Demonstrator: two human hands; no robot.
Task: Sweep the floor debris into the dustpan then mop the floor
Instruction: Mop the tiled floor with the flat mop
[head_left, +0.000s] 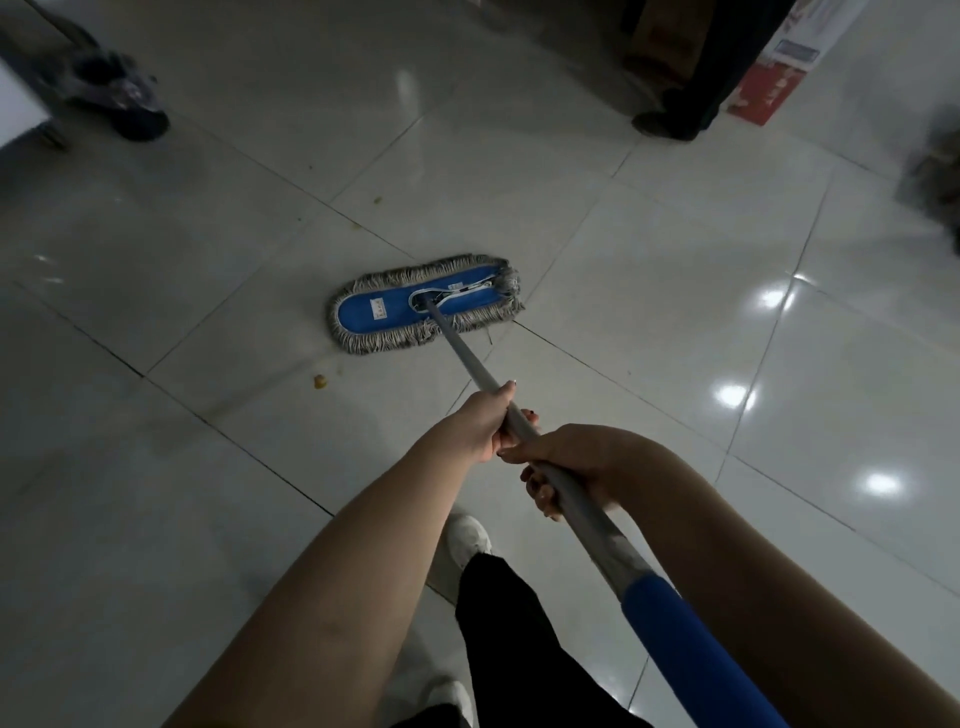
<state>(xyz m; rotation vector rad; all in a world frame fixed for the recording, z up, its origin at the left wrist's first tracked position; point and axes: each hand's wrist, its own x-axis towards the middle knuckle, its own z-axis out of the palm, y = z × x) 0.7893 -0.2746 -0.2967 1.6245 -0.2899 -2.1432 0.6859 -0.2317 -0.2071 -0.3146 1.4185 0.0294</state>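
Blue mop head (395, 312) lies on the floor (623, 291) ahead, its long axis across the handle (467, 358). Both hands clamp the handle (left hand (485, 421) nearer the head, right hand (571, 462) just behind).

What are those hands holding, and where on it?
The mop, by its grey pole: left hand farther down, right hand just behind it.

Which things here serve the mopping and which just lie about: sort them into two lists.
Job: mop head, grey handle, left hand and right hand gripping it, yellow crumb on the floor tiles.
Lying about: dark bag top left, red and white box top right.
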